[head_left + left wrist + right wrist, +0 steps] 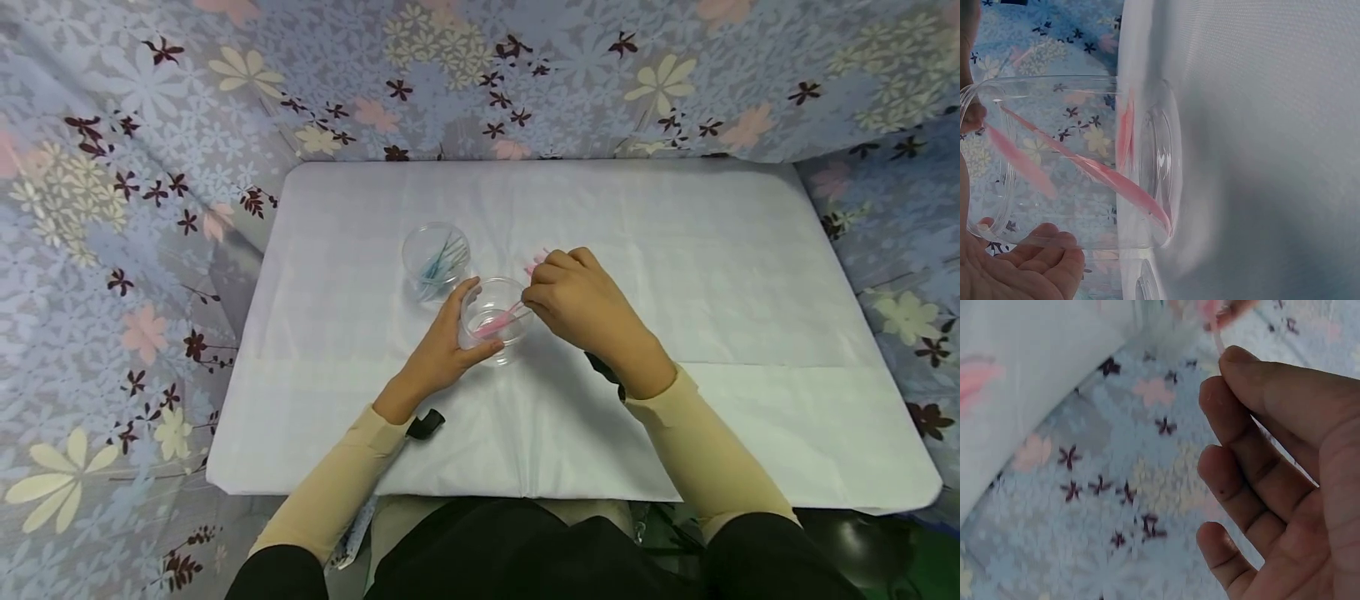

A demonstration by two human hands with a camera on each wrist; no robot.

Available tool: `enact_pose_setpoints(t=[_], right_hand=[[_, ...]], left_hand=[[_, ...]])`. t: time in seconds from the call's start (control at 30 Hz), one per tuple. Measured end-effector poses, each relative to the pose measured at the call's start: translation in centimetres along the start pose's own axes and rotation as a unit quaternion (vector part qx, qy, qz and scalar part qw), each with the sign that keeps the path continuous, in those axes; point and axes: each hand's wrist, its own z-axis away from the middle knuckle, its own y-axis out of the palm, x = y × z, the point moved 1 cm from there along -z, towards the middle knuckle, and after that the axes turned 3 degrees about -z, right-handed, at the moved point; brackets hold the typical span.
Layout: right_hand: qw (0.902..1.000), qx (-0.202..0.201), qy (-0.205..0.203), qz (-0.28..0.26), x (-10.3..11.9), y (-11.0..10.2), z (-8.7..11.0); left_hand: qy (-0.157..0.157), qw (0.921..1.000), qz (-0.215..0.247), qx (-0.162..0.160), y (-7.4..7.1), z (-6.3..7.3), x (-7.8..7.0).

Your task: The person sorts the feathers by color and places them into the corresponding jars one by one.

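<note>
My left hand (442, 350) grips a clear plastic cup (1085, 228) near its rim, thumb on one side and fingers on the other. Inside the cup, one slim pink stick with a broad flat end (1119, 182) leans slantwise, broad end down at the base. Over the cup's mouth, my right hand (592, 304) pinches the thin end of another pink stick (1025, 165) between thumb and index finger. Its broad end points down into the cup. The other right fingers are loosely bent in the right wrist view. More pink sticks (532, 268) lie just beyond the right hand, partly hidden by it.
A second clear cup (408, 250) holding several blue sticks (442, 265) stands behind and left of the held cup. All of it is on a white-covered table (322, 333), with a flowered curtain (450, 92) along its back and sides.
</note>
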Motion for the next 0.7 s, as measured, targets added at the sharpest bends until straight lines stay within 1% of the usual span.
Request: enact_pose_setpoints(t=[0.13, 0.3, 0.47, 0.7], right_hand=[[0.9993, 0.031, -0.009, 0.017, 0.6, 1.2, -1.1], [0.9966, 0.070, 0.011, 0.040, 0.9, 2.7, -2.0], [0.9938, 0.086, 0.036, 0.061, 1.1, 3.4, -2.6], [0.9916, 0.101, 0.044, 0.066, 1.3, 3.4, -2.9]], left_hand=[[0.004, 1.0000, 0.005, 0.001, 0.0, -0.2, -0.2], [0.010, 0.9999, 0.006, 0.004, 0.0, -0.1, -0.3], [0.012, 0.9999, 0.002, 0.006, -0.1, -0.1, -0.4], [0.017, 0.9998, 0.002, 0.006, -0.1, 0.1, -0.3]])
